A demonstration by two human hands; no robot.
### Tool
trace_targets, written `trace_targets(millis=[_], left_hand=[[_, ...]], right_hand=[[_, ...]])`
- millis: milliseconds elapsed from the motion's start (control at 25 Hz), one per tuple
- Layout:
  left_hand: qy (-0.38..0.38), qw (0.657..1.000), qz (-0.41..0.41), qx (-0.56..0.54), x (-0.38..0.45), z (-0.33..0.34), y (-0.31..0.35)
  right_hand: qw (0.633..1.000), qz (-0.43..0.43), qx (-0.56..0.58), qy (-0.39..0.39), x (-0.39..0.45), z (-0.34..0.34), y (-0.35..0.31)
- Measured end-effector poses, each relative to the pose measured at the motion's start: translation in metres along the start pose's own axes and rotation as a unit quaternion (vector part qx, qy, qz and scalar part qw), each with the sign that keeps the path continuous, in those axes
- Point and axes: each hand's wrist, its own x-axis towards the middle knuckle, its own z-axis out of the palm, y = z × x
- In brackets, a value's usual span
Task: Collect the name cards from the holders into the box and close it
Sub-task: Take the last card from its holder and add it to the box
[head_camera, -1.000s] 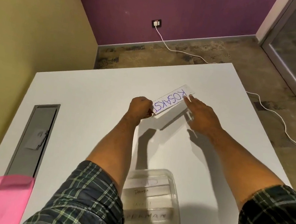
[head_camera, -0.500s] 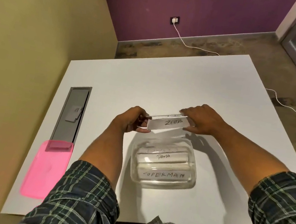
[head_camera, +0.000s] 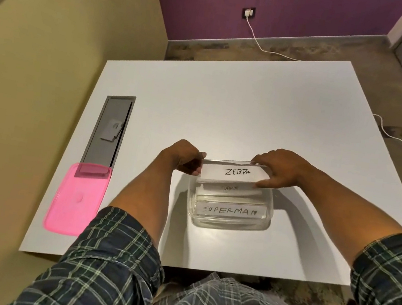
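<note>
While over box: ZEBRA card in clear holder.
L hand: fingers pinch holder's left end.
R hand: fingers grip right end.

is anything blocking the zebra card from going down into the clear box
Nothing visible does. Both hands, left hand and right hand, hold the ZEBRA card right over the far end of the open clear box. The pink lid lies off to the left.
</note>
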Motion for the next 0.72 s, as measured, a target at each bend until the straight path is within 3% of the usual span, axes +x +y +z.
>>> trace_targets(millis=[160, 360, 560, 720], left_hand=[[-0.012, 0.991, 0.030, 0.127, -0.001, 0.008, -0.005], [0.001, 0.949, 0.095, 0.300, -0.002, 0.008, -0.011], [0.085, 0.875, 0.147, 0.454, -0.003, 0.021, -0.024], [0.096, 0.809, 0.185, 0.549, 0.003, 0.034, -0.033]], right_hand=[[0.999, -0.013, -0.028, 0.014, -0.002, 0.012, -0.014], [0.997, -0.005, -0.082, 0.003, 0.002, 0.020, -0.029], [0.982, 0.054, -0.173, -0.050, 0.009, 0.031, -0.042], [0.973, 0.072, -0.207, -0.071, 0.015, 0.039, -0.049]])
